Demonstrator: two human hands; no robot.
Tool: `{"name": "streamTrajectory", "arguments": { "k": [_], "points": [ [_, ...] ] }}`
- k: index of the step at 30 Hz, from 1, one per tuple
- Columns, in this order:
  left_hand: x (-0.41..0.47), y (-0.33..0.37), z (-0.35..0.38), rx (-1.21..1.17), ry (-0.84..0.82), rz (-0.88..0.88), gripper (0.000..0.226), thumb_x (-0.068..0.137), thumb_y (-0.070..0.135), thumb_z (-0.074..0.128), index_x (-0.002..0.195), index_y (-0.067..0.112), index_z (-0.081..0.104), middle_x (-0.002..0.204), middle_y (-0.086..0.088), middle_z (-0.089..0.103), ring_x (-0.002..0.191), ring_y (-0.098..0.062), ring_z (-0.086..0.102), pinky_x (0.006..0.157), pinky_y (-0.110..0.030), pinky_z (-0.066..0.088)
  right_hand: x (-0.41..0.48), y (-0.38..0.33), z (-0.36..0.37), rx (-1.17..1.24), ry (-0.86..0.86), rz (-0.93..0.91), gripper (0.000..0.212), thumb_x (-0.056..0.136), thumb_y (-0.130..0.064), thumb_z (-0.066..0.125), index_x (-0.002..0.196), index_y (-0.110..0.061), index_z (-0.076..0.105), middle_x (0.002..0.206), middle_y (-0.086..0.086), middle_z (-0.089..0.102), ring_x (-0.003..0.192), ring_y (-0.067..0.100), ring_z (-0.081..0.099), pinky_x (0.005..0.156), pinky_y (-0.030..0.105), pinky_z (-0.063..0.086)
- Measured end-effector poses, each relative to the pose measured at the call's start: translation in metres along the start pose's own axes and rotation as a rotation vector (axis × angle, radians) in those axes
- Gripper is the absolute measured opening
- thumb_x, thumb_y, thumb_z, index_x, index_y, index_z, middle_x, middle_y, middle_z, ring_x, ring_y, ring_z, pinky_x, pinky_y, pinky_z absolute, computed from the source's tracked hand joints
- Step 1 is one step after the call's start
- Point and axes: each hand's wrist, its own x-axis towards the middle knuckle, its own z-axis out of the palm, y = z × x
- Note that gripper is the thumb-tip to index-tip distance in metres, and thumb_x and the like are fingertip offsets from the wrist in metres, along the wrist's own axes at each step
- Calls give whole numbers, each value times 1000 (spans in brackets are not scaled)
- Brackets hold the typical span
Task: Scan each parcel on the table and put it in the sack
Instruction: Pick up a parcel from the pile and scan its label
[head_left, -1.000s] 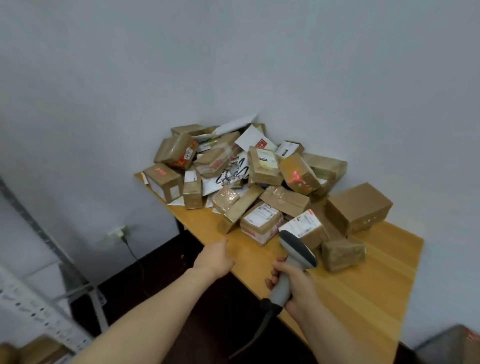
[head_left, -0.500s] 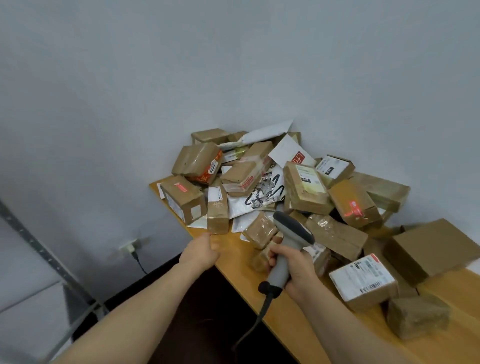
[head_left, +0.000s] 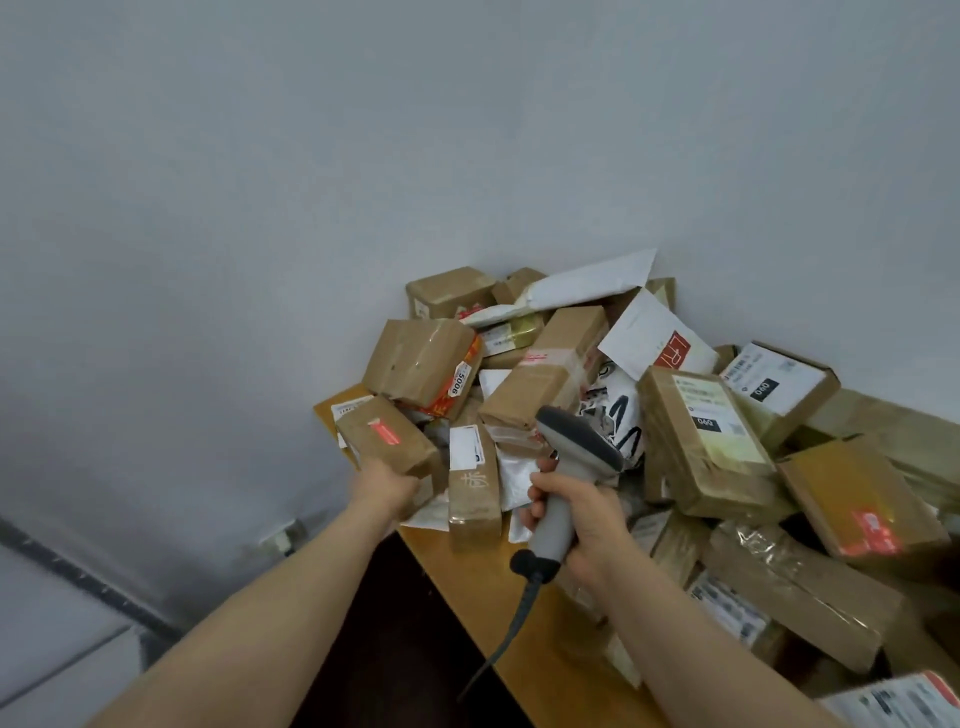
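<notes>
Moves left hand (head_left: 387, 488) off table (head_left: 467, 582) edge onto small taped box (head_left: 384, 441), fingers hidden, grip unclear; clamps scanner (head_left: 571, 467) in right hand (head_left: 576, 519); likely starts pick for scanning.

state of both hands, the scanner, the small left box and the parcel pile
parcel pile, heaped on the table against the wall
small box, gripped at its near end, pile's left edge
left hand, gripping the small box
scanner, held by its handle, head toward the pile
right hand, wrapped round the scanner handle
</notes>
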Motion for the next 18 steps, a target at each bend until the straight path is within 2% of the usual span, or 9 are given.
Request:
{"name": "streamTrajectory", "arguments": {
  "k": [2,3,5,8,12,18],
  "points": [
    [22,8,2,-84,73,-113,108,51,62,76,140,17,34,137,-15,46,122,-32,48,100,-45,46,16,2,8,2,35,-21,16,84,10,62,91,-3,60,58,11,54,39,15,48,45,27,50],
    [22,20,-1,-115,88,-193,120,56,62,78,148,14,17,147,-19,30,134,-36,33,108,-47,36,21,4,12,-1,54,-35,16,83,10,62,92,-3,60,58,11,54,40,15,49,46,28,50],
    [26,41,-7,-114,96,-285,132,63,56,80,150,9,-7,155,-23,0,143,-39,5,114,-50,18,30,7,20,-10,77,-49,17,83,10,63,94,-2,61,59,12,56,41,16,50,47,29,50],
    [61,48,5,-86,88,-307,143,59,64,78,148,5,-17,155,-23,-16,144,-40,-6,116,-52,11,40,14,30,-59,136,-69,17,82,11,63,95,0,62,60,13,55,44,19,50,51,32,50],
    [81,42,22,-92,32,-343,145,57,58,83,148,7,-19,155,-21,-15,144,-40,1,115,-53,16,49,26,39,-101,194,-66,24,81,13,62,102,2,60,59,13,55,45,20,50,51,33,47],
    [85,11,1,-304,76,-368,130,64,49,79,150,8,-9,152,-24,11,138,-41,19,113,-51,23,44,41,47,-109,216,-50,19,83,13,61,98,1,60,54,10,55,42,18,49,51,32,51]
  ]
}}
